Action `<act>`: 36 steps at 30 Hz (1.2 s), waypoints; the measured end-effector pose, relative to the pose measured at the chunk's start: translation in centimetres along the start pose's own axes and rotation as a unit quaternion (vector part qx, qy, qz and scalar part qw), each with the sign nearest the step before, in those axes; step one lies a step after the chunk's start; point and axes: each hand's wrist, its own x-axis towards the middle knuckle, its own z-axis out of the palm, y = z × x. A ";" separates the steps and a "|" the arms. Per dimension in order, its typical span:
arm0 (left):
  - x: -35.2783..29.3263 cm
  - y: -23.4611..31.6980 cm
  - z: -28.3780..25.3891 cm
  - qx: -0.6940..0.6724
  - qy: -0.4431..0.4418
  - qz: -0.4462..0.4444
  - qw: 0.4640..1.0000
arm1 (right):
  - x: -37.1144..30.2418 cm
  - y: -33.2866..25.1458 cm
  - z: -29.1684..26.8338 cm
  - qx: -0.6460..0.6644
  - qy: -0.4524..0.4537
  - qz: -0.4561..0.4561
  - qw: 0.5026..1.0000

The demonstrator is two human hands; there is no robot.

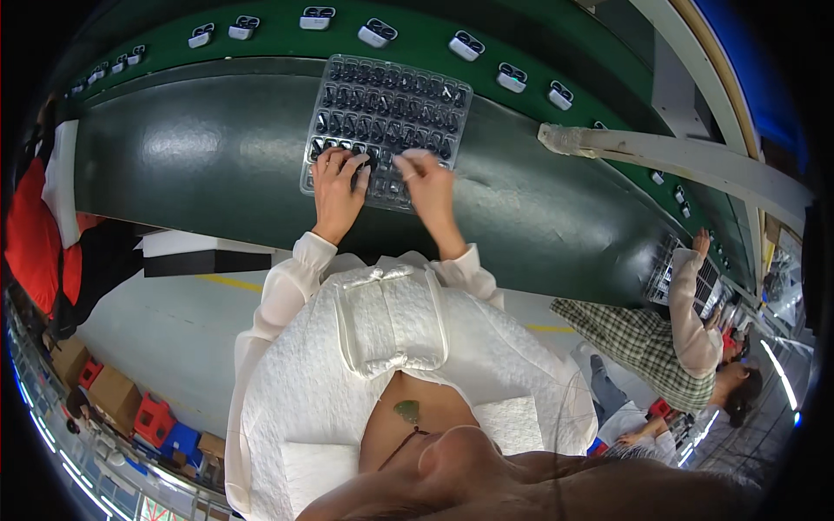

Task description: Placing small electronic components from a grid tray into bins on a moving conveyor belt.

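A clear plastic tray (310, 122) lies on the dark green bench, and rows of small black glossy pieces shaped like earbuds (391, 102) fill its far part. Toward me, some pockets at the near right hold no black piece. My left hand (338, 187) is over the near left of the tray, its fingers bent down and drawn together at the black pieces; whatever they grip is hidden. Over the near right pockets, my right hand (427, 181) has its fingers curled into a pinch, slightly blurred, and I cannot make out anything in it.
Beyond the tray, a green conveyor belt (278, 39) carries several open white earbud cases (378, 33). A pale bar (643, 146) reaches over the bench from the right. Farther right, a person in a checked garment (638, 347) works at another tray (665, 273).
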 end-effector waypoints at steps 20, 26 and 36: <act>3.9 -16.0 -0.3 0.202 0.153 -0.075 0.965 | -0.1 -0.6 1.0 -0.371 0.054 -0.200 0.906; 3.1 -15.5 1.2 0.293 0.160 -0.052 0.941 | -0.1 0.0 0.4 -0.362 0.057 -0.212 0.906; 2.8 -15.1 0.7 0.298 0.152 -0.080 0.939 | 15.3 2.7 -18.1 -0.434 0.220 -0.178 0.855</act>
